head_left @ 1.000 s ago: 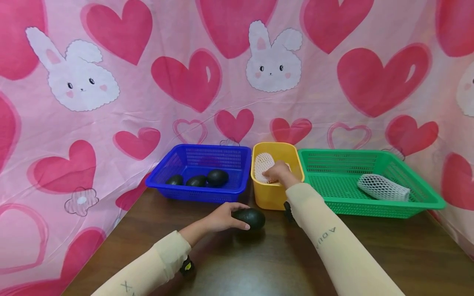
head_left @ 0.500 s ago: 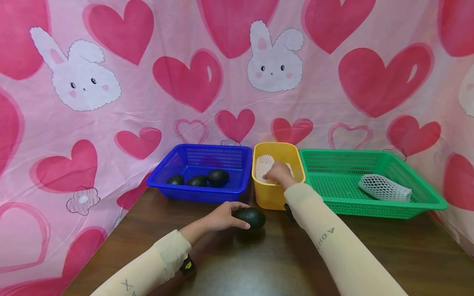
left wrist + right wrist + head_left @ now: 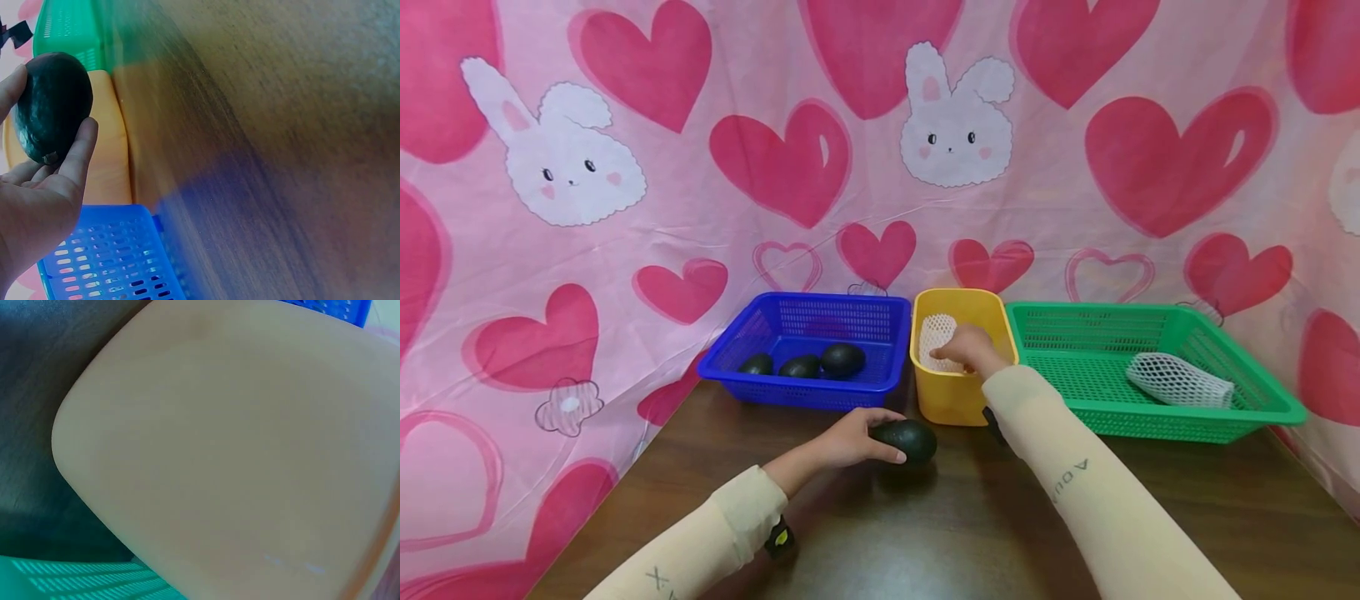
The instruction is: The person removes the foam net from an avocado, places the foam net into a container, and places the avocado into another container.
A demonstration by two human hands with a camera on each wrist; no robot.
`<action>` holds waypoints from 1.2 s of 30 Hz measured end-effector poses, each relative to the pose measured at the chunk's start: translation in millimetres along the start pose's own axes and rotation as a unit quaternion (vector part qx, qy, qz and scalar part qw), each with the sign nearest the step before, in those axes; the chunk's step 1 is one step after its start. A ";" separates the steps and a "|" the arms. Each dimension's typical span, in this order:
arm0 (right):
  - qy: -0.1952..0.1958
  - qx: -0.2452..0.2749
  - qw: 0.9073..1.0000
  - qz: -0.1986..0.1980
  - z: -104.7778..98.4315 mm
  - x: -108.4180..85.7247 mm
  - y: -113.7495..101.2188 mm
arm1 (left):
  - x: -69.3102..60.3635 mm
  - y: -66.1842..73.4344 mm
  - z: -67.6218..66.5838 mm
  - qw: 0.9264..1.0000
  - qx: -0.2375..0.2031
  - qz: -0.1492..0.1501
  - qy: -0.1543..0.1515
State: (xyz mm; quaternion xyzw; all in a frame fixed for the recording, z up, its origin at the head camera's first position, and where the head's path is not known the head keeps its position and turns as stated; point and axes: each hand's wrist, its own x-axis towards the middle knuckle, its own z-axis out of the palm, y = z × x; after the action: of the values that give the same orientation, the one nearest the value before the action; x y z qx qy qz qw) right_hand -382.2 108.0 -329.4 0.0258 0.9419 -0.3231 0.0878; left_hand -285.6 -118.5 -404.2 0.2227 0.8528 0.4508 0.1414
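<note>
My left hand (image 3: 850, 442) grips a dark green avocado (image 3: 910, 442) just over the table, in front of the yellow bin (image 3: 955, 400). In the left wrist view, the thumb and fingers curl round that avocado (image 3: 53, 103). Inside the bin is my right hand (image 3: 972, 346), its fingers over a white foam fruit net (image 3: 936, 333). The bin's front wall and the hand itself hide the fingertips, so a hold on the net cannot be made out. Only the bin's pale outer wall (image 3: 219, 444) fills most of the right wrist view; the hand is hidden there.
Left of the bin stands a blue basket (image 3: 805, 392) with three avocados (image 3: 842, 359) in it. On the right, a green basket (image 3: 1150, 423) holds a bulging white foam net (image 3: 1180, 381). A pink heart-patterned cloth (image 3: 865, 167) hangs behind the wooden table (image 3: 940, 542).
Inside the yellow bin, my right hand has shifted slightly, and its forearm has swung a little to the right. The left hand and its avocado stay in place.
</note>
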 end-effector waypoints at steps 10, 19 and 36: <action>-0.004 -0.017 1.000 -0.008 -12.3 -3.0 1.9 | -0.5 -0.4 0.1 1.000 -0.003 -0.004 0.003; -0.008 -0.032 0.999 -0.007 -18.9 -4.7 6.4 | -1.3 -0.6 -1.3 1.000 -0.005 -0.005 0.005; 0.024 -0.020 0.998 -0.048 -33.9 -15.3 15.0 | -7.4 7.9 -14.7 1.000 -0.002 0.010 0.020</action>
State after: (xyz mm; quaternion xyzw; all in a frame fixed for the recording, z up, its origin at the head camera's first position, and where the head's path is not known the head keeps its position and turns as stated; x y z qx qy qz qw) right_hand -370.6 140.7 -309.4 -0.0135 0.9503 -0.3069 0.0502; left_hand -283.7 -128.8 -389.2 0.2219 0.8523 0.4582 0.1198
